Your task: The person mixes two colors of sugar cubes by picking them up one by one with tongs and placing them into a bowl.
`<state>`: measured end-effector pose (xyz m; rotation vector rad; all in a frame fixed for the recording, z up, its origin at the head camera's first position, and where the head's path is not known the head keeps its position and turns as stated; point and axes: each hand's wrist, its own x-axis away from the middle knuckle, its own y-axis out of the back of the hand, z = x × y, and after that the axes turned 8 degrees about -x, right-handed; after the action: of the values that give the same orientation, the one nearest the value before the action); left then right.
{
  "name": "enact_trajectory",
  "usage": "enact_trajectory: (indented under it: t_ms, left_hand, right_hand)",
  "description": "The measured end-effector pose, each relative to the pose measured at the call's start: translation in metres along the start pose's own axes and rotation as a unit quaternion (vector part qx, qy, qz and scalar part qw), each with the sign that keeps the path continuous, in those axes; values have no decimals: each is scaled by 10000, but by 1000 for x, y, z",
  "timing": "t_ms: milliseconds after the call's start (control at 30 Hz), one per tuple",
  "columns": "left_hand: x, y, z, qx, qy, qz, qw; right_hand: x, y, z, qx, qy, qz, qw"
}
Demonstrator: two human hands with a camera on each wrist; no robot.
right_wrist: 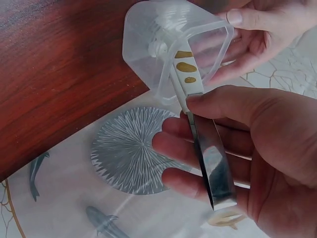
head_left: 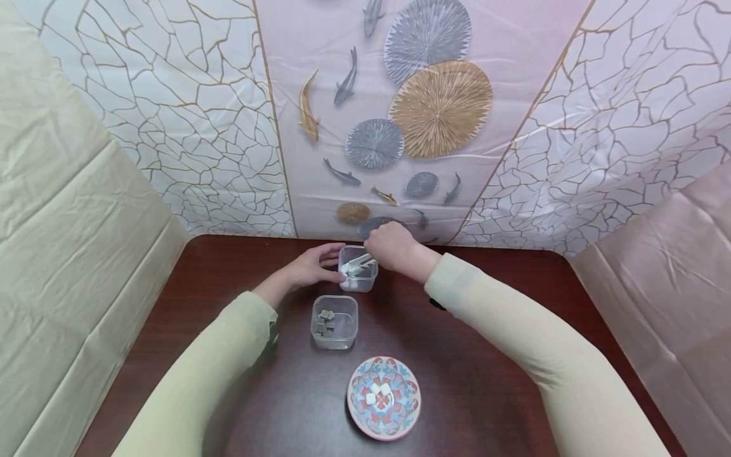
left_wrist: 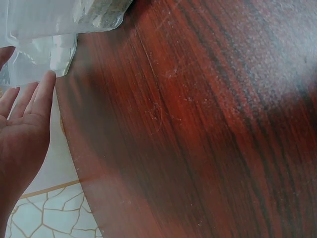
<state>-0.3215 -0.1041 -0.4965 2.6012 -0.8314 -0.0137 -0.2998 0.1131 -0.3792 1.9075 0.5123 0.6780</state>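
Observation:
My right hand [head_left: 394,246] holds a pair of tongs [right_wrist: 186,74] with white arms, gold oval marks and a metal bend. The thumb lies against the tongs, with the other fingers on the far side. The tips reach into a clear plastic container [head_left: 368,284] near the table's back edge, where white pieces [head_left: 349,284] lie. In the right wrist view the container looks tilted by the camera angle. My left hand [head_left: 308,266] is at its left side, thumb at the rim and straight fingers spread along the wall.
Nearer stands a second clear container [head_left: 337,344] with several grey-brown cubes [head_left: 325,316]. In front of it is a patterned dish [head_left: 356,416] holding white cubes [head_left: 371,398]. Patterned cloth [head_left: 371,146] rises behind the dark wooden table [head_left: 457,393], and plain cloth lines both sides.

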Motion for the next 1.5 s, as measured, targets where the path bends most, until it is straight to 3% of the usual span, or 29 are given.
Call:
enact_trajectory:
  t_ms: [233, 967, 1500]
  left_hand:
    - [-1, 0, 0, -44, 33, 17, 10000]
    - [3, -2, -5, -64, 149, 12, 9999]
    - [3, -3, -4, -119, 139, -61, 9998]
  right_hand:
    - [6, 2, -1, 74, 22, -139, 9999]
    - [1, -6, 14, 455, 211, 88, 9987]
    - [8, -9, 10, 471, 350, -380, 9976]
